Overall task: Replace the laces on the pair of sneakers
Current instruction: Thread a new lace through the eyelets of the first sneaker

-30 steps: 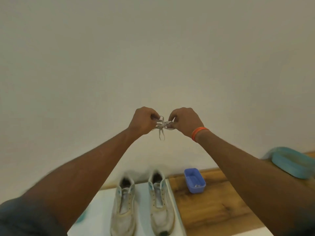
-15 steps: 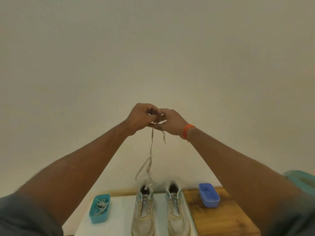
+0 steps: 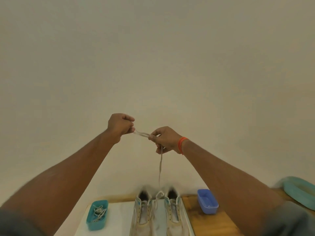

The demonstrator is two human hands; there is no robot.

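Both my hands are raised in front of the wall, high above the table. My left hand [image 3: 120, 124] pinches one end of a pale shoelace [image 3: 141, 134]. My right hand [image 3: 164, 139], with an orange band at the wrist, grips the same lace a short way along. From the right hand the lace hangs straight down to the table between the shoes. Two worn white sneakers stand side by side on a white mat [image 3: 119, 217]: the left sneaker [image 3: 142, 213] and the right sneaker [image 3: 173, 213], both without laces in their eyelets.
A teal tray [image 3: 97, 215] with several loose laces sits left of the sneakers on the mat. A blue tray [image 3: 207, 201] stands on the wooden table [image 3: 209, 223] to the right. A teal oval object [image 3: 300, 190] lies at the far right edge.
My hands were close together around a bundled lace. They have since pulled apart, the lace is stretched between them, and its free length has dropped down to the sneakers.
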